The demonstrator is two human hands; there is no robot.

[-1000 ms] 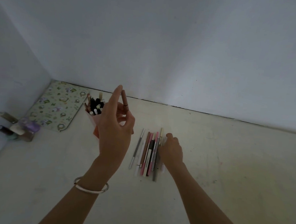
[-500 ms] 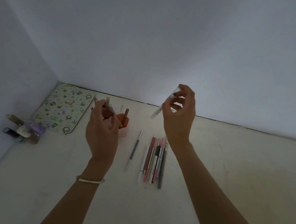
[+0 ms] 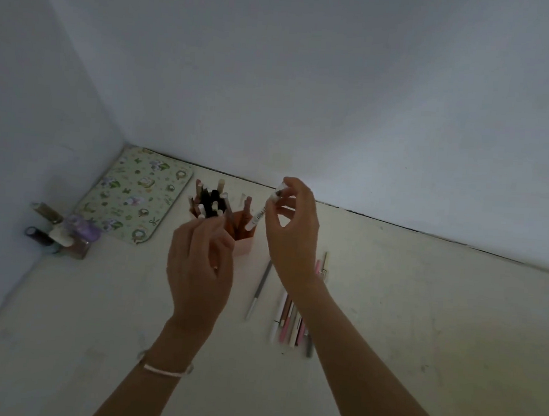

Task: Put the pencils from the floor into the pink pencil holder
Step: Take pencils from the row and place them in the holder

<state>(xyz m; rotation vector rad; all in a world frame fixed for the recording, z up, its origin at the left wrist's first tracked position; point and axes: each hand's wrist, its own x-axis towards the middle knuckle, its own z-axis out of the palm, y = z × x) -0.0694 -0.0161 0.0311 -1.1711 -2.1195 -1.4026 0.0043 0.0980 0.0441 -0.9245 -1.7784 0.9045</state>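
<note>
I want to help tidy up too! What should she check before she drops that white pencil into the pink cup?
1. Right hand holds the white pencil firmly: ok, fingers pinch its upper end.
2. Pencil tip is over the pink pencil holder: ok, it hangs just above the right compartment.
3. Room in that compartment: ok, only a few pencils stand there.
4. Left hand is out of the way: not ok, it is at the holder's front, with a brown pencil at its fingertips.
5. Holder stands upright: ok.
6. More pencils left on the floor: ok, a bundle waits.
</note>
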